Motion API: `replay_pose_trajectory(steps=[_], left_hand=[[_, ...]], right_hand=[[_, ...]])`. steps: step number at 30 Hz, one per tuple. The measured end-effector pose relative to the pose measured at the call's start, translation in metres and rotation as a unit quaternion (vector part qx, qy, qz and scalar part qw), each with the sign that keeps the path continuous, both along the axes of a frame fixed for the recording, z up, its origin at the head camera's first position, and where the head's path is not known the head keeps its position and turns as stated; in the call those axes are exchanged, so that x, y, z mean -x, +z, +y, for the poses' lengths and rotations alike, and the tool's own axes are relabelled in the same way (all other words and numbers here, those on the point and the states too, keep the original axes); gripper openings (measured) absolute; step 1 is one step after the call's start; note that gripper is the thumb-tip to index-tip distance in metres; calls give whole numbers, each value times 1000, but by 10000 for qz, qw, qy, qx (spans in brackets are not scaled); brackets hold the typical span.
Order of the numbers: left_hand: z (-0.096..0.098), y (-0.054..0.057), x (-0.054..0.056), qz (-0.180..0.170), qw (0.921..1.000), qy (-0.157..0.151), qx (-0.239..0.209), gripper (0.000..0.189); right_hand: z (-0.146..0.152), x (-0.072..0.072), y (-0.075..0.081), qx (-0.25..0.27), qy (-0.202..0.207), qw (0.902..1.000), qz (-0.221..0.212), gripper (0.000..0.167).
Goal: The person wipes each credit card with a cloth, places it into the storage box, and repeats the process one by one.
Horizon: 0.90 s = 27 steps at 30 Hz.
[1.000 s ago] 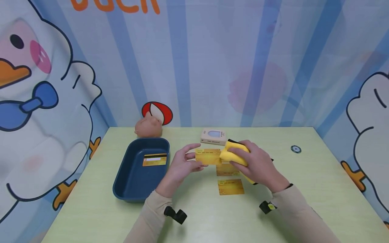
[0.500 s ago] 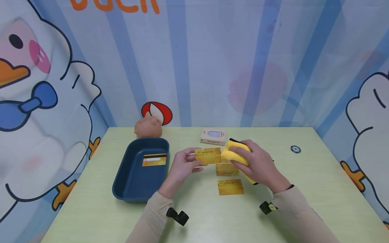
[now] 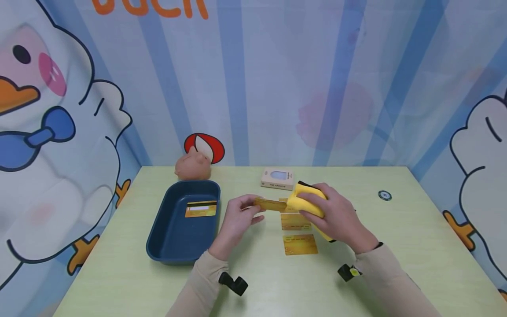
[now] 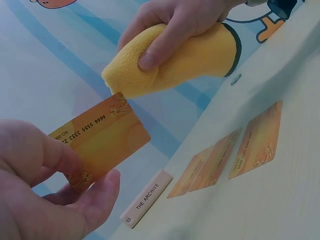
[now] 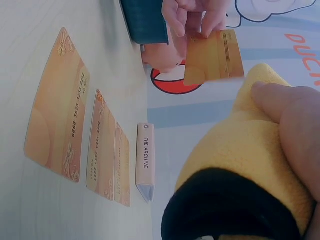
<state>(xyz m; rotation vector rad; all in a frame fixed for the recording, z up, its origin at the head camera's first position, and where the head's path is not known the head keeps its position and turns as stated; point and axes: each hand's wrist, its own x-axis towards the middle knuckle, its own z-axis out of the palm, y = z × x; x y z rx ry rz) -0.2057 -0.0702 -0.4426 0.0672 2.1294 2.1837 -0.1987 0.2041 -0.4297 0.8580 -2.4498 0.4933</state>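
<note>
With 12 o'clock directed away from the person in the head view, the item in work is a gold rectangular card with printed digits [image 4: 107,140], raised above the pale green tabletop [image 3: 257,281]. The left hand [image 3: 239,218] pinches its left end between thumb and fingers; the right hand [image 3: 338,215], at 3 o'clock, has thumb and fingers wrapped around a bunched yellow plush cloth with black edging [image 4: 197,60]. The cloth is just beside the card's free end; contact cannot be confirmed. The operation is judged to be wiping. Presumably done: one gold card with a black stripe [image 3: 201,209], inside the dark blue rectangular tray [image 3: 180,240] at 9 o'clock. In process: the held card. Presumably left: three gold cards lying on the tabletop, namely the farthest card [image 5: 122,167] at 3 o'clock, the middle card [image 3: 296,222] at 4 o'clock and the nearest card [image 3: 300,245] at 5 o'clock; their surfaces do not show whether they are wiped.
</note>
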Motion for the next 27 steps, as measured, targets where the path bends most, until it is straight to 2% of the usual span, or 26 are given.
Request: replay_pose_trajectory(steps=[7, 19, 27], left_hand=[[2, -1, 0, 127, 9995, 175, -242, 17], [-1, -1, -2, 144, 9995, -79, -258, 24], [-2, 2, -3, 21, 9991, -321, -282, 31]], right_hand=[[1, 0, 0, -1, -4, 10000, -16, 44], [-1, 1, 0, 5, -11, 10000, 31, 46], [-3, 0, 2, -18, -18, 10000, -29, 47]])
